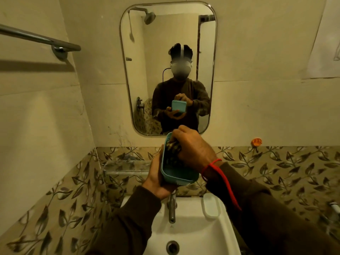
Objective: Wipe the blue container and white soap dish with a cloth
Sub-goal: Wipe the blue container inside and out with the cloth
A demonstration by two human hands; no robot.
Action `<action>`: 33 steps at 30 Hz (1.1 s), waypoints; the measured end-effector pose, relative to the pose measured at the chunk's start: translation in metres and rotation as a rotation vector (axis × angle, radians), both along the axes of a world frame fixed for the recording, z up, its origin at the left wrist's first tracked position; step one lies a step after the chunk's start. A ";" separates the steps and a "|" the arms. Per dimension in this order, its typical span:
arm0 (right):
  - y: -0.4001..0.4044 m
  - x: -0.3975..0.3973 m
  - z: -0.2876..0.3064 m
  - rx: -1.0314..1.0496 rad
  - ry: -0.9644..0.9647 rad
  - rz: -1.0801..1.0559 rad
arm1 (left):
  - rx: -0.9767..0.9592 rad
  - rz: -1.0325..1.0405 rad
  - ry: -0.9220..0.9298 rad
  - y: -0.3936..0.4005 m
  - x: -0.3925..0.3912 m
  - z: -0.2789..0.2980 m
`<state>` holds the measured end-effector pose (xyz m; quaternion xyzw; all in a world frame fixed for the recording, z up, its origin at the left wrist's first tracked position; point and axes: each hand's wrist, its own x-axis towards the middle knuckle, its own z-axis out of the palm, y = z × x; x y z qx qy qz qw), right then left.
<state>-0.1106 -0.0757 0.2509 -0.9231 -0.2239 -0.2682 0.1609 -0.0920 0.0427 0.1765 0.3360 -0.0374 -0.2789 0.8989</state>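
My left hand point(156, 178) grips the blue container point(176, 175) from its left side and holds it tilted above the sink, its open side facing me. Inside the container my right hand point(193, 150) presses a dark patterned cloth point(173, 147), fingers closed on it. A red thread is tied round my right wrist. The white soap dish point(211, 206) lies on the sink's back rim, right of the tap, and neither hand touches it.
A white sink point(185, 230) with a chrome tap point(172, 207) is below my hands. A mirror point(165, 43) hangs on the wall ahead, a glass shelf point(127, 167) below it on the left. A chrome towel bar point(36, 39) juts out upper left.
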 end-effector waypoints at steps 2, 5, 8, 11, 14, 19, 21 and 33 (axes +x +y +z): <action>0.000 -0.002 -0.002 -0.033 0.040 0.097 | 0.002 -0.011 -0.006 0.002 0.002 -0.001; 0.000 -0.007 -0.004 -0.119 0.098 0.245 | 0.027 -0.029 -0.003 0.009 0.006 -0.003; -0.001 -0.010 -0.009 -0.231 -0.030 0.196 | 0.035 -0.066 0.028 0.009 0.006 -0.010; -0.011 -0.008 -0.004 -0.372 -0.192 0.055 | 0.069 -0.113 -0.025 0.012 0.006 -0.011; -0.023 -0.005 0.007 -0.406 -0.228 -0.029 | 0.100 -0.135 -0.066 0.016 0.006 -0.009; -0.021 -0.003 0.005 -0.553 -0.130 -0.014 | 0.200 -0.068 -0.081 0.013 0.009 -0.005; -0.024 0.000 0.009 -0.605 -0.022 0.016 | 0.205 -0.081 -0.058 0.009 0.008 -0.007; -0.032 -0.004 0.014 -0.661 0.016 0.006 | 0.191 -0.079 -0.028 0.000 0.007 -0.024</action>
